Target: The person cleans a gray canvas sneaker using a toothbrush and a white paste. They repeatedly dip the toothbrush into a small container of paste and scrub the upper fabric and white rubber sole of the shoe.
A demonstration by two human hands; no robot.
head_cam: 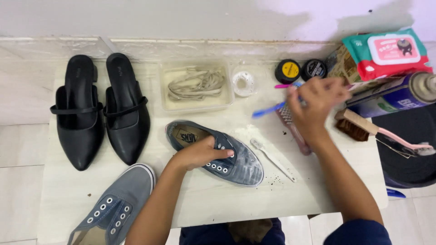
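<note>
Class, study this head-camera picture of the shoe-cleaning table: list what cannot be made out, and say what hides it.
1. Head view: the right hand is motion-blurred, so its grip on the blue brush is unclear.
2. The second grey sneaker is cut off by the bottom edge.
3. The left hand covers part of the held sneaker.
4. The spray can runs off the right edge.
</note>
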